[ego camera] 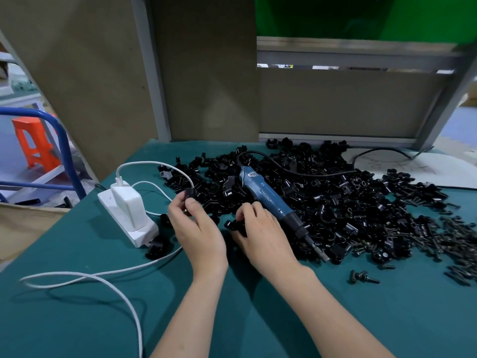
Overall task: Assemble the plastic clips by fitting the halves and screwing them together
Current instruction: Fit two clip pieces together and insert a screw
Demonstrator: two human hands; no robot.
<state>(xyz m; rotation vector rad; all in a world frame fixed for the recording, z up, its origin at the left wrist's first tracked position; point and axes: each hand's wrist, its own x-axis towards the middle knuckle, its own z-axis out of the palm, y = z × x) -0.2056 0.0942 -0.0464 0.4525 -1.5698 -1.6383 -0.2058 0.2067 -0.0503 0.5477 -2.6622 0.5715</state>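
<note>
Teal-covered desk [77, 319] fills my view, a big heap of black plastic clip halves [335, 202] upon it. My left hand [196, 228] pinches one black clip half [189, 193] at the heap's left edge; my right hand [263, 233] grips another black piece [232, 225] beside it. I'm at the fitting step; next comes a screw and the blue electric screwdriver [271, 200] lying atop the heap.

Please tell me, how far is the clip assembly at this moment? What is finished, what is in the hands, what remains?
Finished: I cannot tell any assembled clip from loose parts. In hand: the left hand holds a black clip piece; the right hand fingers another part at the pile's edge. Left: the large pile of black parts, the loose screws, and the blue electric screwdriver lying unused on the pile.
</note>
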